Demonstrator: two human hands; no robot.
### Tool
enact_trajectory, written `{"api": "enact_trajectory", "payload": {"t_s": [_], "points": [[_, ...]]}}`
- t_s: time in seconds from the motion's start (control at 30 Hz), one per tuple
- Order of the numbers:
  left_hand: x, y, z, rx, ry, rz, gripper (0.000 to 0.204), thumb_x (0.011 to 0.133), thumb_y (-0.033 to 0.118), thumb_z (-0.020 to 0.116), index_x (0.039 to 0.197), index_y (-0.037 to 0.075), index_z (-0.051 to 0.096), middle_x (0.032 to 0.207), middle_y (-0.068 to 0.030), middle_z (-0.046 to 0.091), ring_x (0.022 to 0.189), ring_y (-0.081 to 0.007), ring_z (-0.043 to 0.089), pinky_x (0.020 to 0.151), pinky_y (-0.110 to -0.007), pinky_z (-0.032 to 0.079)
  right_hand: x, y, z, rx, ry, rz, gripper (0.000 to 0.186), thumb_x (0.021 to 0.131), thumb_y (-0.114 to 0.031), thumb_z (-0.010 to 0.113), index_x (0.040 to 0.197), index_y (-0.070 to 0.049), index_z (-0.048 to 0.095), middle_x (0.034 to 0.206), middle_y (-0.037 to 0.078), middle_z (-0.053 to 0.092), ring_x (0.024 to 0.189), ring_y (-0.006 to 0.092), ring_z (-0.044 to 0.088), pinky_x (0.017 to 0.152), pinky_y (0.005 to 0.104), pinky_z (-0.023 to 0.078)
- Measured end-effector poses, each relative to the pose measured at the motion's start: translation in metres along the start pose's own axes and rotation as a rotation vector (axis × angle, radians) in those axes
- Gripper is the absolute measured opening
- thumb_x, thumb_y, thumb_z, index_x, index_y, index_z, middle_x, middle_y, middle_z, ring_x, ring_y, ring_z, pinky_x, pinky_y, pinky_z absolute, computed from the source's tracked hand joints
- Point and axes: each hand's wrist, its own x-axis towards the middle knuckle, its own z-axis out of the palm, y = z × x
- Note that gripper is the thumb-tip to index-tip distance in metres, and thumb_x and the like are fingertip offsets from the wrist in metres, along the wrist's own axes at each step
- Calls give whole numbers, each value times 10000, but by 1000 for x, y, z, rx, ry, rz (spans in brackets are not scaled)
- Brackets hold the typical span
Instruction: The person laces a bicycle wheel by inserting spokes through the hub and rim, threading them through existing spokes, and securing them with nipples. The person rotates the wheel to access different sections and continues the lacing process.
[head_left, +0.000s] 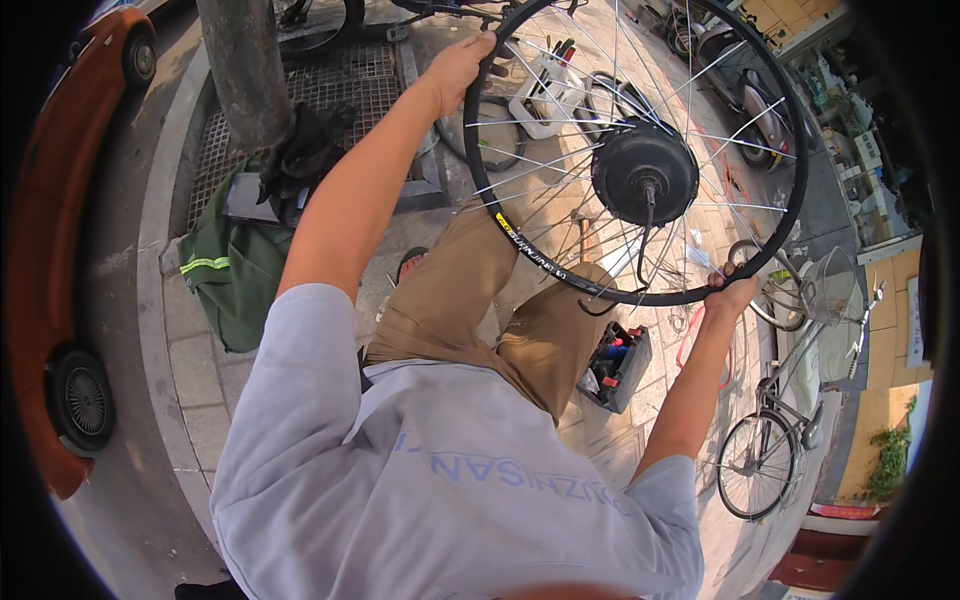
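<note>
Held up in front of me is a spoked bicycle wheel with a black rim [560, 275] and a large black hub motor [643, 172] at its centre. A short black cable [643, 245] hangs from the hub's axle. My left hand [462, 70] grips the rim at its upper left, fingers wrapped around behind it. At the lower right, my right hand [733, 290] is closed on the rim as well. Below the wheel, beyond my knees, a hammer with a wooden handle [586, 240] shows partly through the spokes.
A toolbox [618, 368] lies by my right leg. Farther off stand a white tool tray [545, 100] and a tyre [495, 150]. To the left are a tree trunk [246, 75], a green cloth bag [232, 290] and an orange car [65, 220]. A bicycle [762, 460] is parked at right.
</note>
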Motion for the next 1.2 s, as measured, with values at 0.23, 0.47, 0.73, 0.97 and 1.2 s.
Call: {"api": "enact_trajectory", "payload": {"t_s": [0.23,0.47,0.73,0.97,1.2], "points": [[16,32,28,58,115,341,303,1035,362,647,1034,66,710,845,22,648,651,-66,498,587,-225,412,-5,7,-13,143,-37,97,288,1028,-354,428,801,-179,401,615,15,424,422,180,327,425,338,308],[-6,105,63,193,12,529,400,1019,386,671,1161,15,719,854,8,660,700,-68,502,634,-227,399,-27,88,-38,439,-111,56,283,1033,-331,444,807,-161,462,621,48,453,513,212,448,504,370,430],[-28,94,49,223,-111,616,501,1023,447,645,1273,15,685,924,3,658,778,-68,513,703,-217,408,37,42,-80,81,-172,-255,303,1048,-338,564,1077,-40,613,881,129,694,801,301,721,726,393,598],[-16,90,49,308,-16,645,411,1050,431,605,1140,43,709,863,42,636,710,-46,480,629,-206,375,-4,-108,6,-75,-243,-430,352,1064,-321,482,1049,6,613,785,108,617,585,201,594,527,317,475],[-38,68,34,-123,84,464,342,1037,372,641,1111,40,671,895,-12,664,722,-98,553,646,-255,458,-29,-231,87,-423,-67,-685,419,1062,-365,477,866,-36,646,631,36,552,444,105,458,408,270,292]]}}
